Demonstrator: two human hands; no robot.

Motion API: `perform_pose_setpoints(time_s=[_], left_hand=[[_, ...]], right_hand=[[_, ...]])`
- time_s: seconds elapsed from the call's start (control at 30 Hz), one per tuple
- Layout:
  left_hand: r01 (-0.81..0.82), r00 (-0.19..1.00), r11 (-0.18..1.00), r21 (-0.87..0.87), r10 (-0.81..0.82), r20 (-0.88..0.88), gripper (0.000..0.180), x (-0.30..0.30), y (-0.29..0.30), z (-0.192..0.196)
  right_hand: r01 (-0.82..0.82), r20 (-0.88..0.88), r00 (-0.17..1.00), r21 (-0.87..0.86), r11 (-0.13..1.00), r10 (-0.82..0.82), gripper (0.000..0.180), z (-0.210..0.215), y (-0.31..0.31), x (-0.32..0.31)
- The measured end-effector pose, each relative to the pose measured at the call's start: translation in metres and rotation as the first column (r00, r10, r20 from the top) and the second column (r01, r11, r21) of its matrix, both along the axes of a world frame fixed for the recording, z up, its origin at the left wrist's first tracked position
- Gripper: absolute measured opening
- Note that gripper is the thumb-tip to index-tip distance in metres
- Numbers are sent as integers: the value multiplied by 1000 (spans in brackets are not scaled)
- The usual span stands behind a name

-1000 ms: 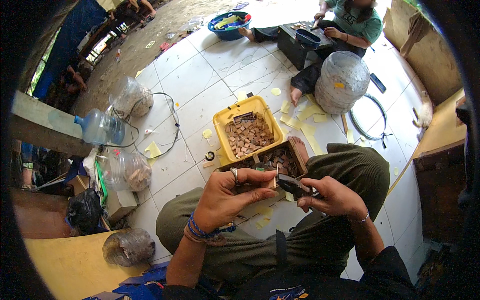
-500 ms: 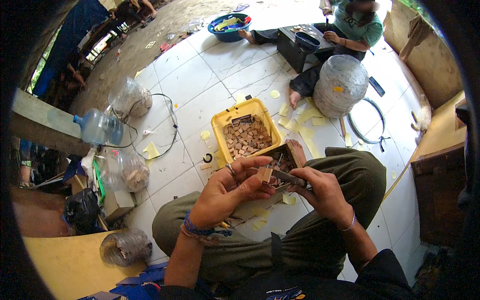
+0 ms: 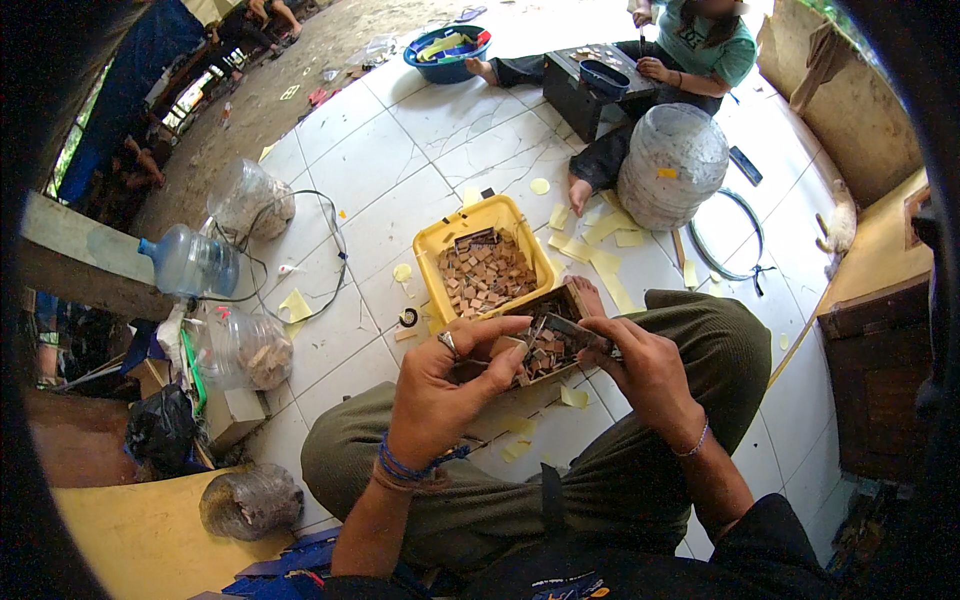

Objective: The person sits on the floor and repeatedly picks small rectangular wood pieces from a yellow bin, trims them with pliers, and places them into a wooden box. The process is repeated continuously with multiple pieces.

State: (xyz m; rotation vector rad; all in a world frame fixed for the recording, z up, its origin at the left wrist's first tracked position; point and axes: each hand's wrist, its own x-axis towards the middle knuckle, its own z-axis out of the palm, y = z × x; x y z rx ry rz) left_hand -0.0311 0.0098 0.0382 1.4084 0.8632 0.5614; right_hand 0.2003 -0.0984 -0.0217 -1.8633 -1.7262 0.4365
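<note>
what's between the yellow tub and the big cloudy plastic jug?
Head view: yellow scraps and the co-worker's bare foot lie between the yellow tub and jug.

With the tub (image 3: 429,262) as centre and small blocks (image 3: 488,272) inside it, the basin (image 3: 447,72) stands at twelve o'clock, the bench (image 3: 572,98) at one, the drum (image 3: 672,165) at two. Just beside it, the box (image 3: 552,376) sits at five.

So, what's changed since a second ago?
The right hand has moved the pliers forward, away from the small wooden piece they were touching. The co-worker's hand has risen slightly. Nothing visibly released or newly grasped. The left hand still pinches the piece; the yellow bin and blue basin stayed put.
</note>
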Motion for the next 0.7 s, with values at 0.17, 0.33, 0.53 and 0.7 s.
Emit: perform_pose_setpoints(time_s=[0.17, 0.33, 0.53, 0.7], left_hand=[[-3, 1000, 994, 112, 1, 19, 30, 1, 0, -6], [4, 1000, 979, 202, -5, 6, 30, -1, 0, -6], [28, 999, 959, 281, -19, -35, 31, -1, 1, -5], [16, 999, 956, 293, -5, -38, 31, 0, 0, -6]], right_hand=[[5, -14, 1000, -31, 999, -6, 39, 1, 1, -2], [-1, -5, 1000, -26, 1000, 0, 39, 0, 2, -2], [0, -1, 1000, -12, 1000, 0, 38, -2, 2, -2], [-1, -2, 1000, -13, 1000, 1, 37, -2, 1, -2]])
